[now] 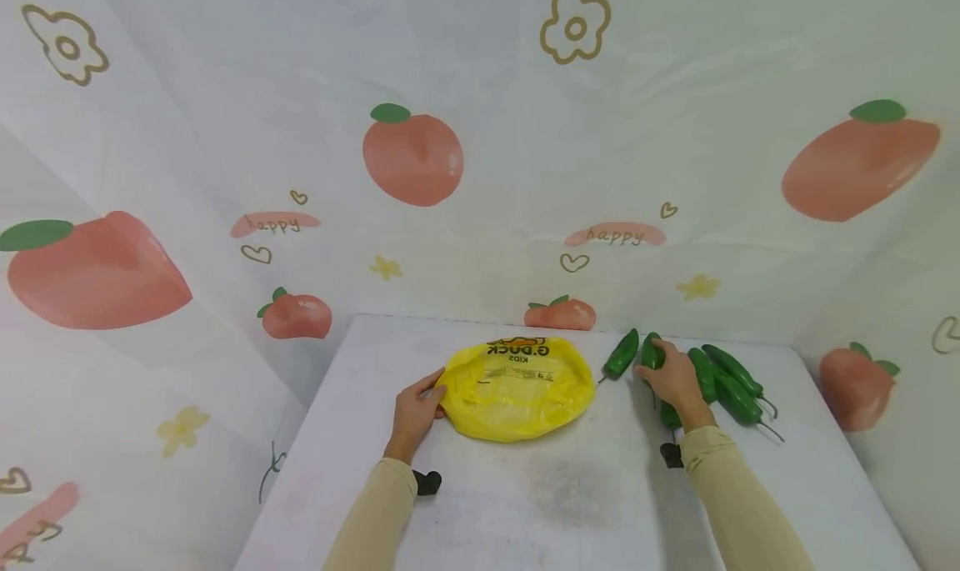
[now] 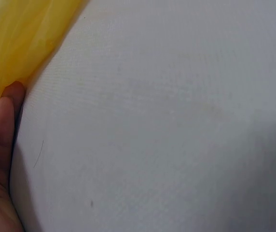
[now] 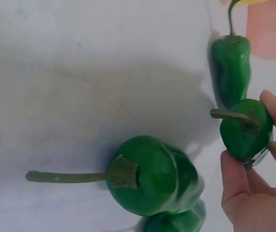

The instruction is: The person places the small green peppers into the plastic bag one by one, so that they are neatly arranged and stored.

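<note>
My left hand pinches the left rim of a yellow plastic bag that lies on the table, its mouth spread in an oval. Printed lettering shows on the bag's far side. In the left wrist view, fingers meet the edge of the yellow plastic. To the right of the bag, my right hand grips a green pepper between thumb and fingers, its stem toward the wrist camera. A single green pepper lies between that hand and the bag.
Several more green peppers lie in a cluster right of my right hand, partly hidden by it; one large pepper is close in the right wrist view. A white patterned curtain surrounds the white table.
</note>
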### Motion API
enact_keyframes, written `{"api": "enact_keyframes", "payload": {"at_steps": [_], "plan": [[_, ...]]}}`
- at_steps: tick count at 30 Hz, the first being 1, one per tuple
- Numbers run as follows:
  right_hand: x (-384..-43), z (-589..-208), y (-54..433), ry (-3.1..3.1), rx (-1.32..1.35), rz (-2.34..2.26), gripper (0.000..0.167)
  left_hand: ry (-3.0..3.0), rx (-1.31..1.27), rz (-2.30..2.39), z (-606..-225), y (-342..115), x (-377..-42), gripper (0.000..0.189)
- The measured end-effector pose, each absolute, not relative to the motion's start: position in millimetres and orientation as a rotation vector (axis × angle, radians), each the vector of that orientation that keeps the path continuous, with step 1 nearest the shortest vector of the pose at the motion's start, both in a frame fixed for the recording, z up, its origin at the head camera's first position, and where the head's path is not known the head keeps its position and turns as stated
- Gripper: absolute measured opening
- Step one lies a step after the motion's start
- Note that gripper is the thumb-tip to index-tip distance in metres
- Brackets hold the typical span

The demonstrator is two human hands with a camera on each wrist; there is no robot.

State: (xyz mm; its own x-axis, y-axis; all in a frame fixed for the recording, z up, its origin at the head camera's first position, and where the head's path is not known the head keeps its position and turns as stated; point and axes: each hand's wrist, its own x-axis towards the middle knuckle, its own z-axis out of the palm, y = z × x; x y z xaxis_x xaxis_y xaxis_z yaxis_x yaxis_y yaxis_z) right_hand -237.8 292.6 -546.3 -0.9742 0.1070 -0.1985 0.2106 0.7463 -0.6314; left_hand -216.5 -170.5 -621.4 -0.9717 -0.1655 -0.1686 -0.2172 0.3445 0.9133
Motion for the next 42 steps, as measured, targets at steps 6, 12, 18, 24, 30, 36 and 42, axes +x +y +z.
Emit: {"api": "enact_keyframes", "payload": {"at_steps": [6, 12, 18, 24, 30, 36, 42], "plan": [[-231, -540, 290, 2.774, 0.257, -1.125, 0.074, 2.571, -0.368, 1.699, -622, -170, -217, 0.038], [-226, -535, 286, 2.816, 0.228, -1.162, 0.070, 2.594, -0.383, 1.713, -628, -170, -217, 0.036], [-223, -529, 280, 2.843, 0.202, -1.167, 0.069, 2.620, -0.396, 1.711, -631, -170, -216, 0.036], [-225, -522, 273, 2.855, 0.179, -1.189, 0.070, 2.606, -0.366, 1.763, -630, -171, -216, 0.036], [-226, -516, 263, 2.904, 0.146, -1.193, 0.068, 2.609, -0.375, 1.805, -628, -169, -215, 0.035], [-224, -506, 251, 2.911, 0.119, -1.211, 0.066, 2.597, -0.382, 1.824, -628, -169, -214, 0.035], [-222, -501, 240, 2.905, 0.116, -1.206, 0.067, 2.612, -0.380, 1.822, -628, -169, -213, 0.035]]}}
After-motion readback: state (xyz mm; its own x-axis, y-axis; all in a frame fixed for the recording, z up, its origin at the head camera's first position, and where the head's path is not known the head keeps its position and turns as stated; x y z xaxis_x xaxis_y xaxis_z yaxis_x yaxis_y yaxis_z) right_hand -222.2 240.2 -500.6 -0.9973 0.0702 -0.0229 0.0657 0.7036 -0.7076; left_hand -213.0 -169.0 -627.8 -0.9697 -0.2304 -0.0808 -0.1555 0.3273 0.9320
